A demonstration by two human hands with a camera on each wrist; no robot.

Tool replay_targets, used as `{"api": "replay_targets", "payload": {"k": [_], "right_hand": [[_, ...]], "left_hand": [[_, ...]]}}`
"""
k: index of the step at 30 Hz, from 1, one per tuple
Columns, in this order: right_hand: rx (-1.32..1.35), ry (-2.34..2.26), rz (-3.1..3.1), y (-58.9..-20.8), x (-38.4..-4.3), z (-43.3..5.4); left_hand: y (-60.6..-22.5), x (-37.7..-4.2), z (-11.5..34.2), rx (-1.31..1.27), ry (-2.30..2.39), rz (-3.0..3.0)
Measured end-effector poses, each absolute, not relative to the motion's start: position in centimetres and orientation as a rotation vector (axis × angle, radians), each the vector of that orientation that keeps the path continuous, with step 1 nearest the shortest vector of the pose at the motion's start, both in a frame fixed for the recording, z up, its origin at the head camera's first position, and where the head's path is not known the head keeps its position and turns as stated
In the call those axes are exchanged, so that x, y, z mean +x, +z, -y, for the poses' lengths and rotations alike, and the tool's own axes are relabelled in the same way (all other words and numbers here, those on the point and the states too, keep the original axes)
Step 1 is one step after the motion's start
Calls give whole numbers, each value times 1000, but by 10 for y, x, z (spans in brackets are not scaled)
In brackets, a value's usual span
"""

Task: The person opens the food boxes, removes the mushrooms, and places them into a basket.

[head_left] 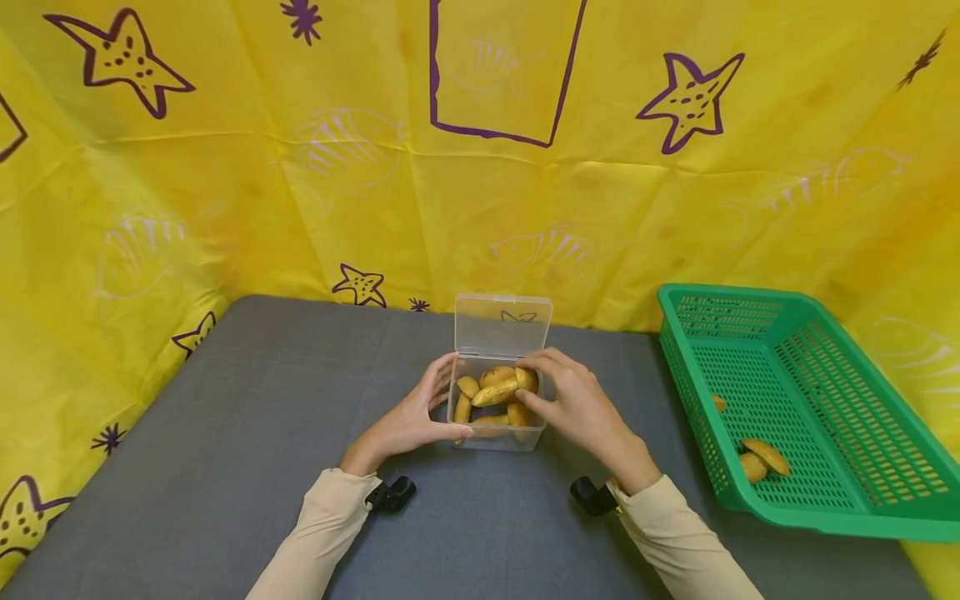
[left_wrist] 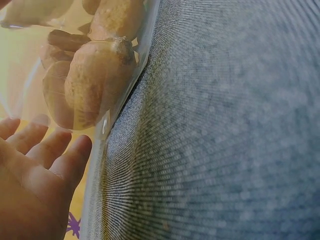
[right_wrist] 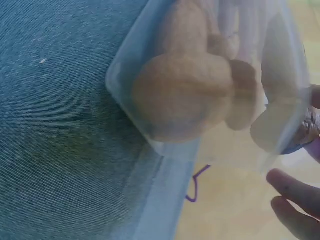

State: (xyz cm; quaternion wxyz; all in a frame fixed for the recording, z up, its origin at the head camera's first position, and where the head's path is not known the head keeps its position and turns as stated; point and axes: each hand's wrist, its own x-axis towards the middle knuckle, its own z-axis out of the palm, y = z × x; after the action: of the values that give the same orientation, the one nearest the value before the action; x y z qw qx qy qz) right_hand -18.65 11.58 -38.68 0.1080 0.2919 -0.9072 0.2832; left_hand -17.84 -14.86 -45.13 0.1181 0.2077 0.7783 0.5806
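A small clear plastic box (head_left: 498, 440) stands on the table with its hinged lid (head_left: 487, 325) raised at the back. Several yellow-brown mushrooms (head_left: 462, 407) lie inside, visible through its wall in both wrist views. My left hand (head_left: 412, 421) holds the box at its left side, thumb at the front left corner and fingers along the left wall. In the left wrist view those fingers (left_wrist: 47, 150) reach beside the wall. My right hand (head_left: 577, 406) pinches a mushroom (head_left: 497, 390) by its cap end, over the box opening. Its stem points left, above the other mushrooms.
On the right, a green plastic basket (head_left: 862, 525) holds a mushroom (head_left: 763, 460) and part of another (head_left: 718, 403) shows by its left wall. A grey cloth covers the table (head_left: 247, 417). Yellow patterned fabric (head_left: 420, 208) hangs behind and at the sides.
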Motion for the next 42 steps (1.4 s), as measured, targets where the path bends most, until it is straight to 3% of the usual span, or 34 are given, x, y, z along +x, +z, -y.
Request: {"api": "replay_targets", "payload": {"k": [23,42], "right_hand": [[716,778,2623,-377,-183,-139],[890,1108,2576,-403,-192,-135]], "left_hand": [[-451,-178,150,601,1694,-2277],[-452,-179,150,603,1689,-2281]]}}
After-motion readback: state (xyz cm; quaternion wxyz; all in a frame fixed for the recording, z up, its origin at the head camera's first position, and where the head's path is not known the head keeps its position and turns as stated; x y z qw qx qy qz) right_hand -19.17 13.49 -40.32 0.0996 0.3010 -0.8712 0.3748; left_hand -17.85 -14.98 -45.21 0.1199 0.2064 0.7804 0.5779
